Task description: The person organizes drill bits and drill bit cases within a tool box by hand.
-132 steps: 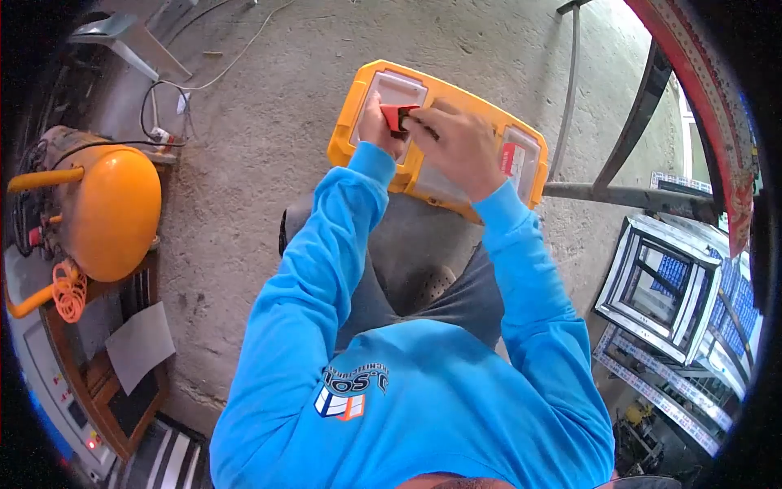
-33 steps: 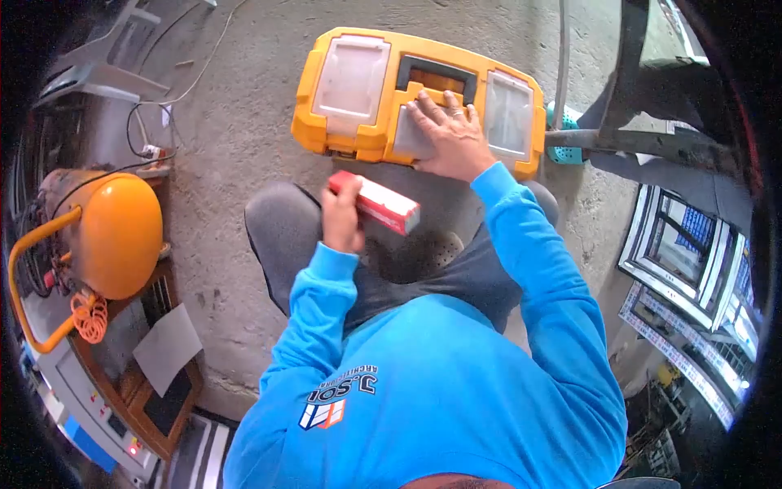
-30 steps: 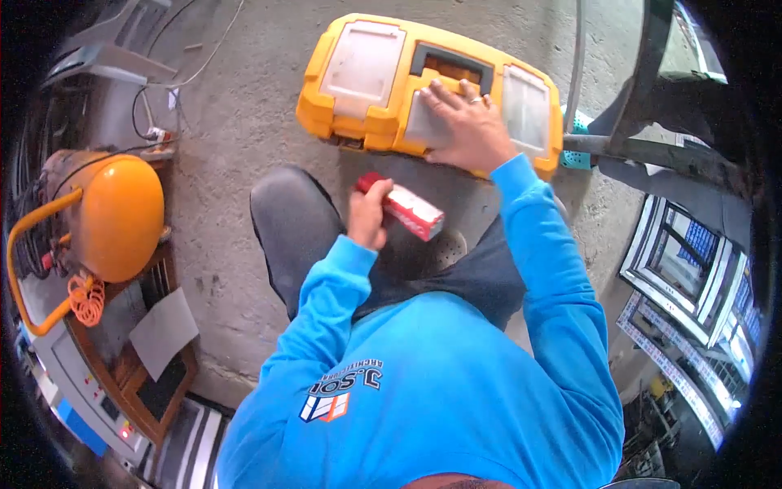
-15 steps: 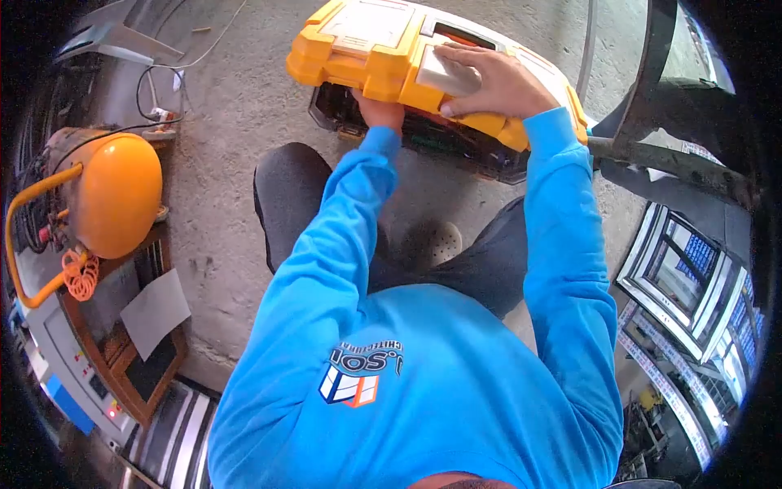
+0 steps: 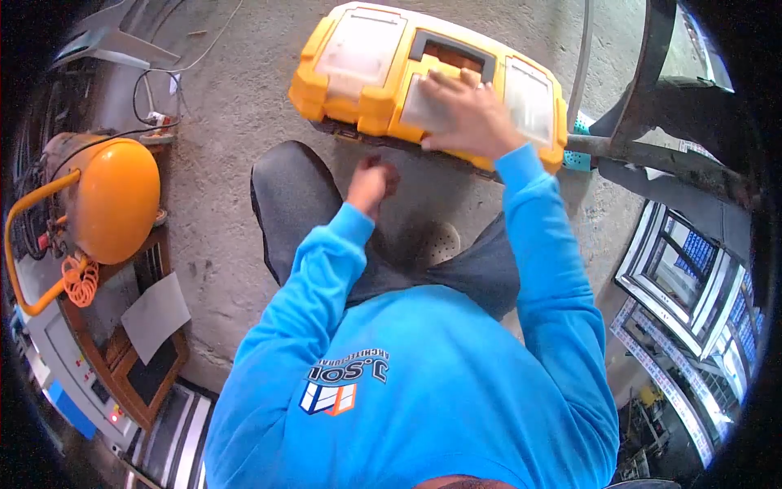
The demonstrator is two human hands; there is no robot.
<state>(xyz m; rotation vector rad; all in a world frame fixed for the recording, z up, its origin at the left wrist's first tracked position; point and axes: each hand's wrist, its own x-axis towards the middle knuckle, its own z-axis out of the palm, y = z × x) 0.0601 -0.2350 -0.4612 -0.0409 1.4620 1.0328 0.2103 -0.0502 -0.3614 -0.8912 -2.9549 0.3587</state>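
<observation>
A yellow toolbox [image 5: 371,102] with clear lid compartments and a dark handle [image 5: 444,45] stands on the floor beyond my knees, its lid down. My right hand [image 5: 468,114] lies across the middle of the lid, fingers spread and slightly blurred, just below the handle. Nearer to me, my left hand [image 5: 373,186] is off the box, above the floor between my legs. Its fingers are curled in, and whether anything small is inside them is hidden.
On the left are an orange tank [image 5: 126,200] with an orange coiled hose [image 5: 80,281] and a sheet of paper [image 5: 156,316]. Dark metal framework [image 5: 652,155] rises at the right, near a teal perforated thing [image 5: 577,155]. Window frames [image 5: 680,277] lean at the lower right.
The toolbox lid has come down from partly raised to closed. My left hand has pulled back from under its front edge towards me. My right hand has stayed on top.
</observation>
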